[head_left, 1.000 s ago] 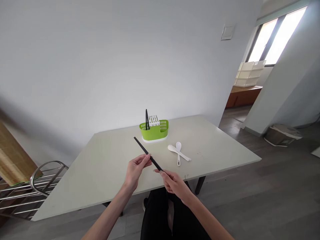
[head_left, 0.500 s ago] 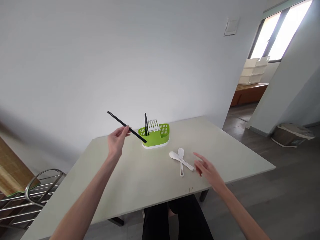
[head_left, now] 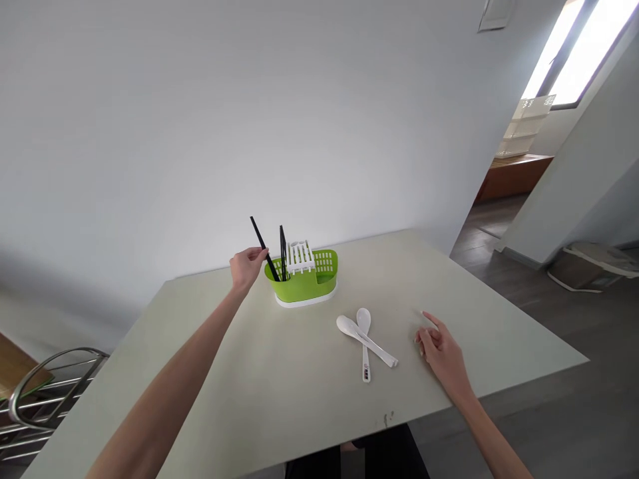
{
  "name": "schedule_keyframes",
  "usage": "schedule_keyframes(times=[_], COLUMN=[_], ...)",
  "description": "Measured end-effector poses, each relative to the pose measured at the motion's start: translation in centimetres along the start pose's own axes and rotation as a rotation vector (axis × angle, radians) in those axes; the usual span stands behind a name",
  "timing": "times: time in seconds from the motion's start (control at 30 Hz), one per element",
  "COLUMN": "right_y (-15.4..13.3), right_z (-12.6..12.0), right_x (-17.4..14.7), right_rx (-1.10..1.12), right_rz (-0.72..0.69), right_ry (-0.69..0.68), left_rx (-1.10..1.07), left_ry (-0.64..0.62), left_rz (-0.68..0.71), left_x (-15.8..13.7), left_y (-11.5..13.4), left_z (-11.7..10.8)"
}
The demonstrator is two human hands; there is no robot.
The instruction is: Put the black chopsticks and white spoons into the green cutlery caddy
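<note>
My left hand (head_left: 248, 267) pinches a pair of black chopsticks (head_left: 259, 234) by the middle. They tilt, with their lower ends inside the left part of a green cutlery holder (head_left: 299, 287) that has a white base. Several more black chopsticks (head_left: 283, 249) stand in that same part. A white slotted rack (head_left: 300, 257) sits at the middle of the holder. In front of it two white spoons (head_left: 363, 322) lie crossed on the table. To the right of the spoons my right hand (head_left: 439, 349) hovers with nothing in it, index finger stretched out and the others curled.
The pale table (head_left: 279, 386) stands against a plain wall. At the left is a metal-tube rack (head_left: 54, 392). Beyond the table's right edge, a bin (head_left: 589, 266) stands on the floor and a window (head_left: 574, 60) lets in light.
My left hand has moved right and tipped its chopsticks steeper, bringing their lower ends into the green holder. My right hand has shifted right, away from the spoons. The view has tilted down.
</note>
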State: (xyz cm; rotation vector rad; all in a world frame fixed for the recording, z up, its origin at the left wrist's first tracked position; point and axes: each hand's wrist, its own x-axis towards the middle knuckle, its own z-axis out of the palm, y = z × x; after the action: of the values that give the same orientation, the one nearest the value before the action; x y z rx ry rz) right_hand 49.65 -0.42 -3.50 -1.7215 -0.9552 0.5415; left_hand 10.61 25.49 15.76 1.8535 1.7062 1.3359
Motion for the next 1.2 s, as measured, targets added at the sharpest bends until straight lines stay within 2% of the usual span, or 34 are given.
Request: schedule_keyframes(times=[0.1, 0.2, 0.47, 0.73, 0.83, 1.0, 1.2], right_y=[0.0, 0.1, 0.3, 0.1, 0.3, 0.3, 0.5], right_z=[-0.1, 0.0, 0.0, 0.1, 0.0, 0.0, 0.1], right_x=[0.2, 0.2, 0.2, 0.1, 0.1, 0.1, 0.2], right_rx=[0.012, 0.017, 0.012, -0.003, -0.009, -0.014, -0.018], right_rz=[0.019, 0.030, 0.027, 0.012, 0.033, 0.036, 0.027], right_ry=[-0.066, -0.068, -0.060, -0.045, -0.059, -0.069, -0.054], left_rx=[0.054, 0.105, 0.101, 0.072, 0.097, 0.116, 0.154], left_ry=[-0.022, -0.044, -0.105, -0.164, -0.184, -0.174, -0.125], left_rz=[-0.035, -0.069, -0.021, 0.023, 0.087, 0.185, 0.217], left_x=[0.4, 0.7, 1.0, 1.5, 1.7, 1.7, 1.6], left_y=[-1.5, -2.8, -5.1, -5.1, -4.7, -4.5, -4.6], left_z=[1.1, 1.6, 1.9, 2.7, 2.9, 3.1, 3.1])
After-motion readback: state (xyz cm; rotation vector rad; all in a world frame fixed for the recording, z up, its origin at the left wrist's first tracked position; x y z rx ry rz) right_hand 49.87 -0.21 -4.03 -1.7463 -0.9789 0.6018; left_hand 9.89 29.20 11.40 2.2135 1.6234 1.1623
